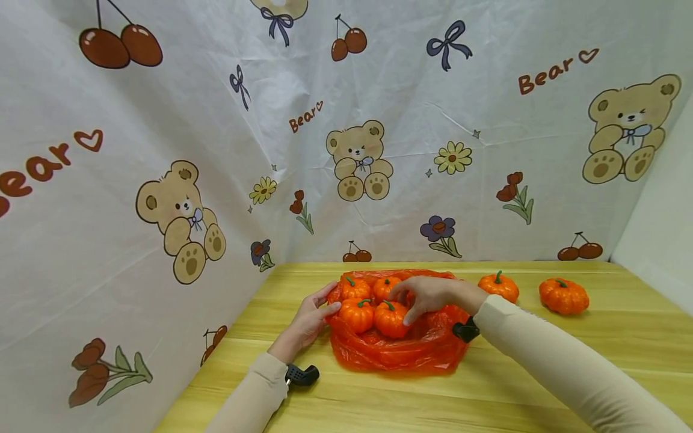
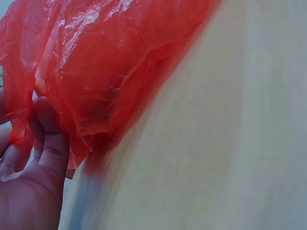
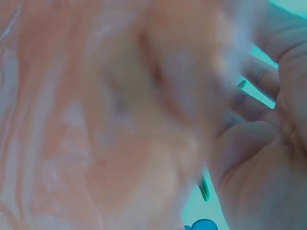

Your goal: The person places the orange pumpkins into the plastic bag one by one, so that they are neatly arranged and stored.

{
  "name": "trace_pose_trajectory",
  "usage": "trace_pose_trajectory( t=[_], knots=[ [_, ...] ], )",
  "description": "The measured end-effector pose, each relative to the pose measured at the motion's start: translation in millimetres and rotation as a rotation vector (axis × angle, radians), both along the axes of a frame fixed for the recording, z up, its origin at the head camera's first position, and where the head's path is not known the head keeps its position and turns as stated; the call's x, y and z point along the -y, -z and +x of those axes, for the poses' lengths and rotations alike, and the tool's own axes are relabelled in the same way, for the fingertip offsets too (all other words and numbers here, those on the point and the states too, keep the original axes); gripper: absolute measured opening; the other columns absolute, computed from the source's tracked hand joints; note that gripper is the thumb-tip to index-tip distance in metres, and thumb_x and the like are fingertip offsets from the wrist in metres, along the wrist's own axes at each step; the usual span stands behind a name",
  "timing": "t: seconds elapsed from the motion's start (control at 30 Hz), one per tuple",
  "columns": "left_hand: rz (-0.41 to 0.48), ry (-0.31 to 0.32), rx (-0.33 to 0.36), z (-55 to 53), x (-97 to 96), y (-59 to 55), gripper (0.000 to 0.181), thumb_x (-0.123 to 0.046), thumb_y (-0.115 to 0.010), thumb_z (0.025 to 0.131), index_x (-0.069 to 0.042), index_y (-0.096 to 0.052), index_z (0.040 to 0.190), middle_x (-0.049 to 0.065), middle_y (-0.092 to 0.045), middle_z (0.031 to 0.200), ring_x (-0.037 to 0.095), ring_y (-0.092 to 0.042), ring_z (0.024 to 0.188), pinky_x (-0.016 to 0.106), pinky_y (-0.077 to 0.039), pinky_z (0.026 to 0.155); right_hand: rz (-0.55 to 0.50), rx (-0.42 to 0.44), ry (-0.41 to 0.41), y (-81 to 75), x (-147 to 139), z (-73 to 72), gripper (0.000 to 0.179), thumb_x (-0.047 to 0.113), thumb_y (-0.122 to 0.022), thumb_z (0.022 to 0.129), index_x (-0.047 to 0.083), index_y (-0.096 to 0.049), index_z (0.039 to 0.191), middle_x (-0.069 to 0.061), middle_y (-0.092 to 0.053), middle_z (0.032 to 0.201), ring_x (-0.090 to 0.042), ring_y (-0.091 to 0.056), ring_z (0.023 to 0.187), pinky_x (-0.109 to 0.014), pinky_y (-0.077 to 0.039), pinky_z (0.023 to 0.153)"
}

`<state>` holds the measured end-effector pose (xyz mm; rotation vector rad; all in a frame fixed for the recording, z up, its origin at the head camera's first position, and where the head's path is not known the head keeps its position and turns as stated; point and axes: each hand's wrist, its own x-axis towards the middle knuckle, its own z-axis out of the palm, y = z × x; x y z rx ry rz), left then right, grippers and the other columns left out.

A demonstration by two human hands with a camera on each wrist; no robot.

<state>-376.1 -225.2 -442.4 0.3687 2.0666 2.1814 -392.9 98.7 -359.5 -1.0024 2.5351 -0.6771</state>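
Observation:
An open red plastic bag [image 1: 397,358] lies on the table with several small orange pumpkins inside, each with a green stem. At its left side my left hand [image 1: 310,313] pinches the bag's edge between thumb and fingers; in the left wrist view the thin red film runs between those fingers [image 2: 50,139]. Coming in from the right, my right hand [image 1: 430,294] reaches over the bag's opening. Its thumb and fingers curl round the front right pumpkin [image 1: 391,322]. Beside that one sit the front left pumpkin [image 1: 356,316] and a back pumpkin [image 1: 383,287]. The right wrist view is mostly blurred.
Two more pumpkins stand on the wooden table [image 1: 520,373] right of the bag: a nearer one [image 1: 500,288] beside my right forearm and a farther one [image 1: 563,296]. A white cloth [image 1: 400,222] printed with bears hangs behind and along the left.

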Motion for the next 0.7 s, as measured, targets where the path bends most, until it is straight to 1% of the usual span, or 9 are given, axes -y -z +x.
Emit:
trace_pose_trajectory(
  t=[0.2,0.4,0.53,0.6,0.7],
  knots=[
    [-0.006,0.002,0.001,-1.4,0.9,2.2,0.069,-0.003,-0.062,0.101,-0.009,-0.03,0.163,0.02,-0.028,0.168,0.045,-0.037,0.148,0.038,-0.057,0.1,-0.013,-0.024,0.003,-2.1,-4.9,1.6,0.045,0.013,-0.083,0.086,0.016,-0.067,0.129,-0.004,-0.067,0.116,-0.023,-0.063,0.102,-0.037,-0.055,0.093],
    [-0.007,-0.002,0.007,-1.3,0.5,2.6,0.068,-0.004,-0.062,0.102,-0.011,-0.032,0.162,0.019,-0.029,0.168,0.044,-0.038,0.148,0.039,-0.057,0.101,-0.017,-0.065,-0.045,-1.5,-13.1,1.3,0.045,0.016,-0.083,0.088,0.009,-0.066,0.129,-0.008,-0.069,0.12,-0.027,-0.065,0.107,-0.037,-0.057,0.096],
    [-0.001,-0.01,0.008,-1.5,0.3,1.6,0.069,-0.005,-0.064,0.101,-0.011,-0.033,0.162,0.019,-0.03,0.167,0.043,-0.038,0.148,0.039,-0.056,0.101,-0.035,-0.052,-0.037,-3.2,-20.3,2.2,0.046,0.016,-0.082,0.088,0.009,-0.067,0.131,-0.009,-0.068,0.122,-0.029,-0.067,0.109,-0.038,-0.059,0.094],
    [-0.003,-0.015,0.006,-1.4,0.2,1.0,0.069,-0.006,-0.065,0.101,-0.012,-0.033,0.162,0.019,-0.031,0.167,0.043,-0.039,0.148,0.039,-0.056,0.101,-0.045,-0.054,-0.043,-6.5,-24.5,3.7,0.046,0.014,-0.081,0.088,0.008,-0.066,0.131,-0.012,-0.068,0.122,-0.029,-0.067,0.107,-0.038,-0.061,0.092],
    [0.002,-0.02,0.011,-1.2,0.4,0.4,0.069,-0.006,-0.066,0.1,-0.013,-0.035,0.162,0.019,-0.032,0.166,0.043,-0.039,0.147,0.039,-0.057,0.101,-0.051,-0.048,-0.028,-11.2,-31.7,6.2,0.046,0.013,-0.08,0.089,0.006,-0.066,0.132,-0.015,-0.067,0.122,-0.024,-0.068,0.101,-0.034,-0.061,0.087]
  ],
)
